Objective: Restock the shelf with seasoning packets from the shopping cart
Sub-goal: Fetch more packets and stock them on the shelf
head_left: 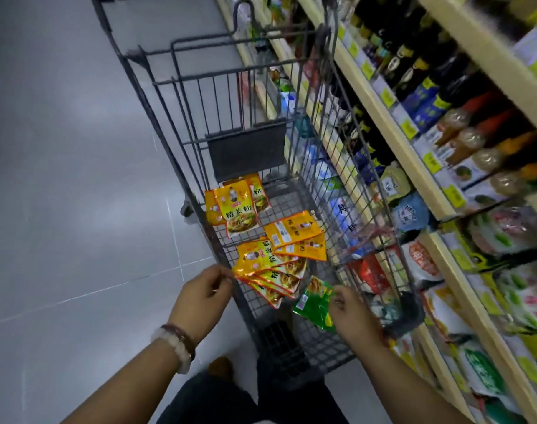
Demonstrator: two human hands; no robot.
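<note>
Inside the shopping cart (291, 166), left hand (204, 296) pinches a fan of yellow seasoning packets (268, 272) by 1 corner, right hand (351, 313) pinches 1 green packet (314, 304); recommend squaring the fan before lifting toward the shelf (414, 166) beside the cart.

**Cart and shelves**

A grey wire shopping cart (291, 166) stands on the tiled floor (77, 148), its basket bottom carrying scattered yellow seasoning packets (239, 209). Just beside it, wooden shelves (414, 154) bear dark bottles (414, 65) and bagged goods (420, 261).
</note>
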